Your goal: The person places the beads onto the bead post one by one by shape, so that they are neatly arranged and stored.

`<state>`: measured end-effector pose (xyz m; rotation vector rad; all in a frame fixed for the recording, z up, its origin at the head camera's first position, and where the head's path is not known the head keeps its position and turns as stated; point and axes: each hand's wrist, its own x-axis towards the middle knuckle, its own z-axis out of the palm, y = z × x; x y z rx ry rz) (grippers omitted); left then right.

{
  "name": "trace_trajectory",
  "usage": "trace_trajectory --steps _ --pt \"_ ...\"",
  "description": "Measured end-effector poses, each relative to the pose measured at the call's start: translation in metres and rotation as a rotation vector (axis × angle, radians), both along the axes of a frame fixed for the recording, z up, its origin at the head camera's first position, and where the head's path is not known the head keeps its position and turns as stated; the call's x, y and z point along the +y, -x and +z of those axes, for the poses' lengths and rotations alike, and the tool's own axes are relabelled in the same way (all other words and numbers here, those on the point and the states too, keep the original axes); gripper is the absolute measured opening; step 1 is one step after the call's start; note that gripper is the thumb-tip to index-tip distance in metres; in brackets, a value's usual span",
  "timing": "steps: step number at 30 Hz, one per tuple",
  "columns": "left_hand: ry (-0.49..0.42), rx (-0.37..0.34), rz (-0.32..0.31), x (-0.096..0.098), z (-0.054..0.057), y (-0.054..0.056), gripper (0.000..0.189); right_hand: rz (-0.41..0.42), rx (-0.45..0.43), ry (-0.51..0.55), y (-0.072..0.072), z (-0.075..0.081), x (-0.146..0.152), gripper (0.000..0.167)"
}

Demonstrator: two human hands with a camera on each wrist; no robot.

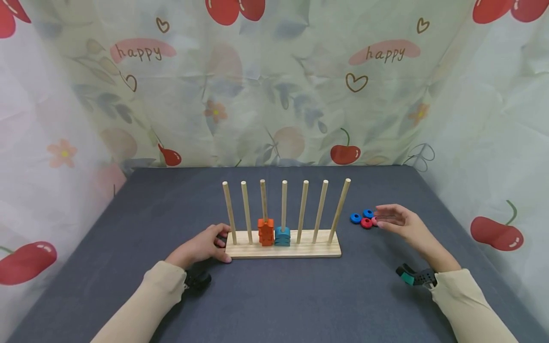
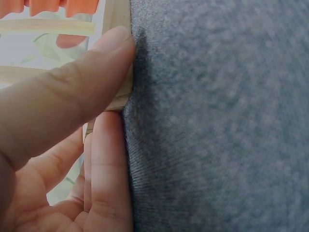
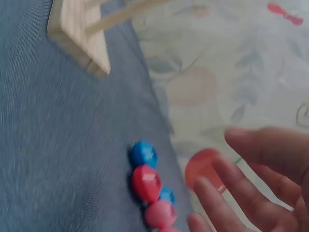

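Note:
A wooden peg rack (image 1: 257,251) with several upright pegs stands mid-table. Orange pieces (image 1: 266,232) are stacked on one peg, and blue pieces (image 1: 282,237) on the peg beside it. My left hand (image 1: 209,244) grips the left end of the base; in the left wrist view its thumb (image 2: 72,87) lies along the front edge. My right hand (image 1: 399,220), fingers loosely extended and holding nothing, hovers beside a cluster of small round beads: blue (image 1: 355,218), red (image 1: 366,223) and pink (image 3: 161,214). In the head view the hand partly hides the pink one.
Dark grey cloth (image 1: 274,300) covers the table. A patterned curtain (image 1: 266,95) hangs behind and along both sides. Dark straps (image 1: 424,277) sit around the wrists. The beads lie to the right of the rack, apart from its base.

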<state>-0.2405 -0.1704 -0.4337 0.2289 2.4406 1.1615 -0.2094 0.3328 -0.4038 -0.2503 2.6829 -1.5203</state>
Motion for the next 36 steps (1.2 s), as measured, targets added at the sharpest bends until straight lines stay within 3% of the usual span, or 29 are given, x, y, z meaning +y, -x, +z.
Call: trace_trajectory --steps 5,9,13,19,29,36 --pt "-0.010 -0.014 0.003 -0.001 0.000 0.000 0.075 -0.105 0.016 -0.020 0.008 -0.011 0.012 0.054" --pt "-0.012 -0.027 0.008 -0.001 0.001 -0.001 0.076 -0.153 -0.027 -0.106 0.014 -0.016 0.018 0.059" --pt "-0.007 -0.026 0.010 0.000 0.002 -0.001 0.076 -0.138 -0.096 -0.169 0.021 -0.023 0.021 0.060" --pt "-0.005 -0.033 0.019 0.000 0.002 -0.001 0.075 -0.109 -0.130 -0.207 0.027 -0.028 0.022 0.054" --pt "-0.002 -0.035 0.019 0.000 0.001 0.000 0.076 -0.140 -0.177 -0.265 0.030 -0.024 0.018 0.042" --pt "-0.008 -0.034 0.016 0.000 0.002 0.000 0.076 -0.173 -0.179 -0.252 0.026 -0.015 0.011 0.043"
